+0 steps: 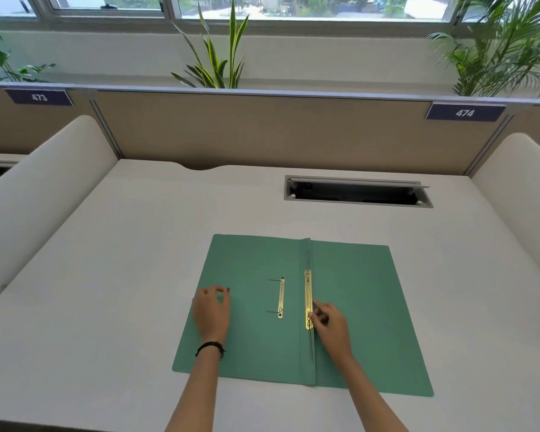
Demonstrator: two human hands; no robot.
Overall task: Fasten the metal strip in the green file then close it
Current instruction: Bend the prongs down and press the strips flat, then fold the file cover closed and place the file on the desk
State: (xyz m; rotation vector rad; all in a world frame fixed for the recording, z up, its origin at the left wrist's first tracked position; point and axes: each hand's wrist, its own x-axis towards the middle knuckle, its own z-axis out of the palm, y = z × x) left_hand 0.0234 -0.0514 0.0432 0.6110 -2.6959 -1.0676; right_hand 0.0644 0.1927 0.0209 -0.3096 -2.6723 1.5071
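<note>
The green file [356,307] lies open and flat on the white desk in front of me. A brass metal strip [308,299] sits along the spine fold, over a thin grey rod. A second, shorter brass strip [281,297] lies loose on the left cover, with two thin prongs pointing left. My right hand [331,327] rests on the right cover, its fingertips touching the lower end of the spine strip. My left hand [212,311] lies on the left cover near its outer edge, fingers curled, holding nothing.
The white desk [122,275] has padded side dividers left and right and a beige back panel. An open cable slot [357,192] is set into the desk behind the file. Potted plants stand behind the panel under the window.
</note>
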